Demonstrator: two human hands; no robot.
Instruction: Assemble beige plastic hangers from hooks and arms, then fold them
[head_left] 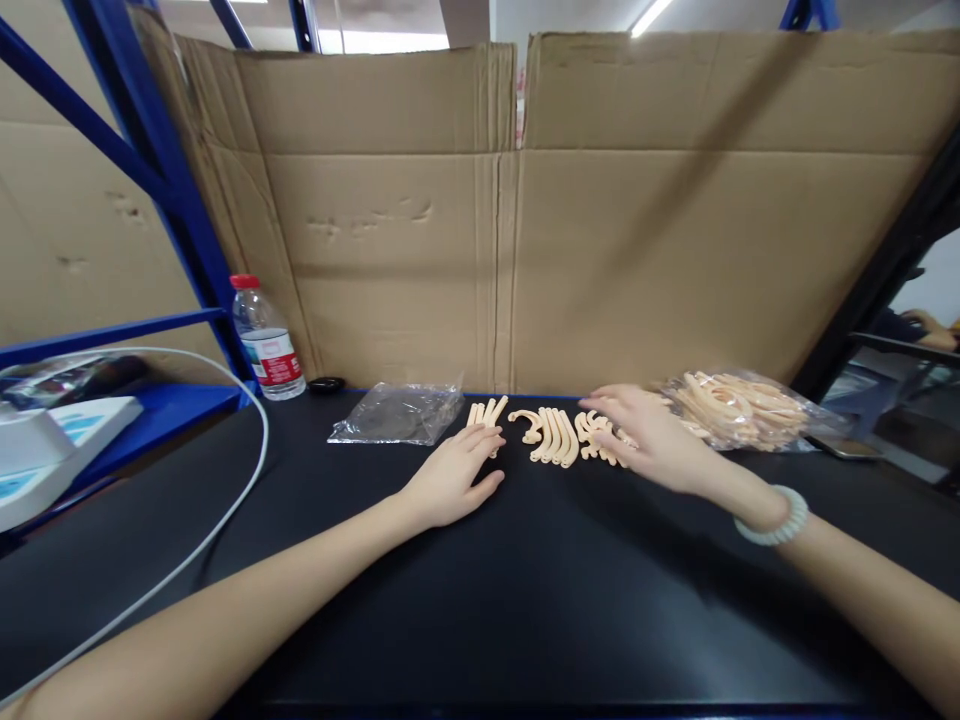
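Note:
My left hand [452, 482] lies low over the black tabletop, fingers stretched out and partly covering a few straight beige pieces [491, 408]. To its right is a row of several curved beige pieces [556, 437], with a hook-shaped piece [525, 416] at its left end. My right hand [656, 440], slightly blurred, hovers with fingers apart above a group of small knobbly beige pieces [589, 430], hiding some of them. Neither hand visibly grips anything. What the pieces are made of cannot be told. A pale coiled band [780, 518] circles my right wrist.
A clear plastic bag full of beige pieces [739, 408] rests behind my right hand, near a phone-like flat object [846, 447]. Left are a flat clear bag [397, 414], a water bottle [268, 345], a white cable [264, 440] and a power strip [82, 430]. Cardboard [390, 250] walls the back.

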